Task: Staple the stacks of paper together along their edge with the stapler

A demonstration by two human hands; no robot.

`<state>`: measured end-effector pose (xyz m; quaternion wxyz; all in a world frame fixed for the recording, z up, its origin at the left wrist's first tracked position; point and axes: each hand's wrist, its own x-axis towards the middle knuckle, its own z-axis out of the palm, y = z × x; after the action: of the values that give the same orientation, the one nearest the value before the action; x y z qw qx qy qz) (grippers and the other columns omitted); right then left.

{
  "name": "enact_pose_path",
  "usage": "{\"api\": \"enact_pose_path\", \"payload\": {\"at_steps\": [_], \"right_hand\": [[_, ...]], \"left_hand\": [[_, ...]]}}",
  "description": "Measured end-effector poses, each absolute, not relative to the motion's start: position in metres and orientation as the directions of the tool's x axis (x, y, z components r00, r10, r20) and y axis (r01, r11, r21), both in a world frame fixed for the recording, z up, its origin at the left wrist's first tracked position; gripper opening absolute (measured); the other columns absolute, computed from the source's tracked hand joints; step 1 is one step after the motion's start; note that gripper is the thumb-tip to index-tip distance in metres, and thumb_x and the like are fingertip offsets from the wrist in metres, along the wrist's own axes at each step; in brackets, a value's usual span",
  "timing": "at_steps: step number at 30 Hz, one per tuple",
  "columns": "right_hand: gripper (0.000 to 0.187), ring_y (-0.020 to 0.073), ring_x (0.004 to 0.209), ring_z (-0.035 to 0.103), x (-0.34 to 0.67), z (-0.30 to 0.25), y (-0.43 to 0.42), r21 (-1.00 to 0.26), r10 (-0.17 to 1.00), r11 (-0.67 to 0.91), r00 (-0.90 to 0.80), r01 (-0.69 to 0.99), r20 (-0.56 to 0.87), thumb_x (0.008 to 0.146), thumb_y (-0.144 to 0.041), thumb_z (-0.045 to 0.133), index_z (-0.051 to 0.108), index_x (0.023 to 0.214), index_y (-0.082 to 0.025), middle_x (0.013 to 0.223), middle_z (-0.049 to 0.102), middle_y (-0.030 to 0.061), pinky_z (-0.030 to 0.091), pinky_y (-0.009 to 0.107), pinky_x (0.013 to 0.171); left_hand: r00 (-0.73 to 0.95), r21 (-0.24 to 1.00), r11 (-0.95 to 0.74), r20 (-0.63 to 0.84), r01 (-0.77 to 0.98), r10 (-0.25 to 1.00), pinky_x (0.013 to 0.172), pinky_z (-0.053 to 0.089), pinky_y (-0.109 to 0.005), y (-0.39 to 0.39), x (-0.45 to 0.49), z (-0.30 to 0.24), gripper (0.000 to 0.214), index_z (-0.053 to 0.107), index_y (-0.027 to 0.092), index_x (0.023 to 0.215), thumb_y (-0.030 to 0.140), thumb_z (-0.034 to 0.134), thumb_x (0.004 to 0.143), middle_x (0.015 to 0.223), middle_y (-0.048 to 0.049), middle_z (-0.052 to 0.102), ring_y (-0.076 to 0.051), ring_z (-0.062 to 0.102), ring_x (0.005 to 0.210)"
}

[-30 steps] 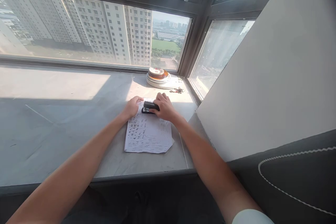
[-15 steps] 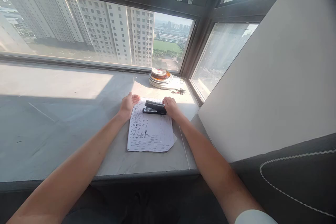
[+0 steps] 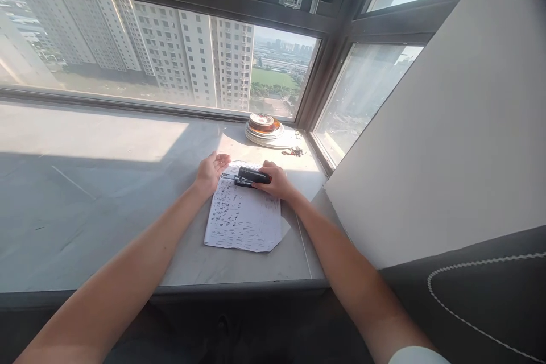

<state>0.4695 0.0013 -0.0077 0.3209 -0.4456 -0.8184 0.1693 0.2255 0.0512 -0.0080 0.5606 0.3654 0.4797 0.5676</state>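
A printed sheet of paper (image 3: 243,219) lies on the grey stone window ledge (image 3: 106,199). At its far edge sits a black stapler (image 3: 251,176), its metal front pointing left. My right hand (image 3: 276,183) is wrapped round the stapler's right half. My left hand (image 3: 210,172) rests at the paper's far left corner, fingers loosely spread and holding nothing.
A stack of plates (image 3: 265,129) stands in the ledge's far right corner, with a small bunch of keys (image 3: 293,152) beside it. Window glass runs along the back and right. A white wall panel (image 3: 447,125) and a dark cushion (image 3: 482,301) fill the right.
My right hand went from pressing on top of the stapler to gripping its right end, then slid it slightly left. My left hand's fingers have opened at the paper's corner.
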Motion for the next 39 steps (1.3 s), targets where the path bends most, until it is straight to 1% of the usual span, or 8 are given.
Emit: {"api": "enact_pose_path", "payload": {"at_steps": [4, 11, 15, 19, 23, 26, 32, 39], "right_hand": [[0.016, 0.0255, 0.094, 0.053, 0.462, -0.006, -0.004, -0.528, 0.802, 0.559, -0.255, 0.639, 0.541, 0.093, -0.032, 0.072, 0.079, 0.105, -0.025, 0.092, 0.054, 0.0054, 0.048, 0.039, 0.083], [0.038, 0.0243, 0.089, 0.048, 0.461, -0.001, -0.006, 0.127, 0.573, 0.562, -0.495, 0.817, 0.653, 0.099, -0.006, 0.055, 0.076, 0.125, -0.024, 0.094, 0.061, 0.0087, 0.035, 0.039, 0.078], [0.034, 0.0219, 0.087, 0.049, 0.458, -0.003, -0.006, 0.255, 0.539, 0.554, -0.574, 0.793, 0.616, 0.103, -0.005, 0.053, 0.074, 0.122, -0.023, 0.092, 0.062, 0.007, 0.032, 0.038, 0.076], [0.032, 0.0219, 0.086, 0.051, 0.454, -0.001, -0.007, 0.092, 0.599, 0.519, -0.439, 0.85, 0.67, 0.099, -0.006, 0.057, 0.076, 0.117, -0.024, 0.09, 0.06, 0.0066, 0.035, 0.038, 0.077], [0.007, 0.0191, 0.077, 0.05, 0.462, 0.003, -0.006, -0.471, 0.755, 0.479, -0.073, 0.741, 0.652, 0.091, -0.026, 0.071, 0.076, 0.092, -0.021, 0.079, 0.052, 0.0019, 0.039, 0.035, 0.072], [0.025, 0.0158, 0.07, 0.048, 0.475, 0.003, -0.006, -0.746, 0.884, 0.443, -0.1, 0.498, 0.457, 0.085, -0.042, 0.079, 0.07, 0.076, -0.02, 0.076, 0.051, -0.0009, 0.036, 0.031, 0.065], [0.03, 0.016, 0.071, 0.046, 0.482, -0.002, -0.003, -0.748, 0.895, 0.445, -0.282, 0.492, 0.347, 0.084, -0.05, 0.081, 0.073, 0.084, -0.021, 0.076, 0.052, -0.0013, 0.036, 0.032, 0.068], [0.03, 0.0243, 0.088, 0.051, 0.455, 0.02, -0.02, -0.545, 0.651, 0.629, 0.007, 0.554, 0.759, 0.109, -0.027, 0.033, 0.06, 0.119, -0.023, 0.089, 0.051, 0.0046, 0.044, 0.04, 0.083]], "left_hand": [[-0.035, 0.915, 0.078, -0.1, -0.396, 0.994, 0.115, 0.058, -0.045, 0.047, 0.222, 0.0, 0.043, 0.066, 0.017, 0.128, 0.035, 0.032, 0.11, 0.147, -0.0172, 0.068, -0.027, 0.066, 0.138], [0.255, 0.663, 0.42, -0.335, -0.62, 0.907, 0.08, 0.065, -0.033, 0.038, 0.232, 0.009, 0.053, 0.062, 0.004, 0.133, 0.042, 0.03, 0.116, 0.11, -0.021, 0.077, -0.024, 0.079, 0.091], [0.254, 0.617, 0.422, -0.344, -0.664, 0.904, 0.07, 0.063, -0.029, 0.036, 0.235, 0.011, 0.049, 0.066, 0.004, 0.124, 0.037, 0.031, 0.117, 0.094, -0.0154, 0.076, -0.02, 0.076, 0.076], [0.204, 0.638, 0.41, -0.373, -0.652, 0.905, 0.068, 0.063, -0.027, 0.035, 0.237, 0.011, 0.038, 0.067, 0.004, 0.113, 0.026, 0.036, 0.115, 0.092, -0.0162, 0.076, -0.017, 0.075, 0.073], [0.135, 0.658, 0.333, -0.333, -0.675, 0.933, 0.051, 0.053, -0.023, 0.036, 0.232, 0.011, 0.035, 0.064, 0.013, 0.087, 0.023, 0.041, 0.112, 0.067, -0.0046, 0.062, -0.012, 0.059, 0.052], [0.135, 0.667, 0.283, -0.265, -0.689, 0.955, 0.035, 0.027, -0.021, 0.037, 0.225, 0.011, 0.044, 0.049, 0.019, 0.067, 0.025, 0.044, 0.11, 0.053, 0.0056, 0.037, -0.007, 0.034, 0.038], [0.21, 0.67, 0.225, -0.104, -0.708, 0.972, 0.037, 0.031, -0.021, 0.036, 0.222, 0.013, 0.049, 0.053, 0.018, 0.066, 0.032, 0.041, 0.111, 0.054, 0.0048, 0.037, -0.008, 0.037, 0.039], [0.319, 0.676, 0.379, -0.219, -0.632, 0.922, 0.079, 0.066, -0.032, 0.029, 0.231, 0.02, 0.052, 0.071, 0.0, 0.115, 0.045, 0.045, 0.113, 0.103, -0.0223, 0.076, -0.024, 0.077, 0.091]]}}
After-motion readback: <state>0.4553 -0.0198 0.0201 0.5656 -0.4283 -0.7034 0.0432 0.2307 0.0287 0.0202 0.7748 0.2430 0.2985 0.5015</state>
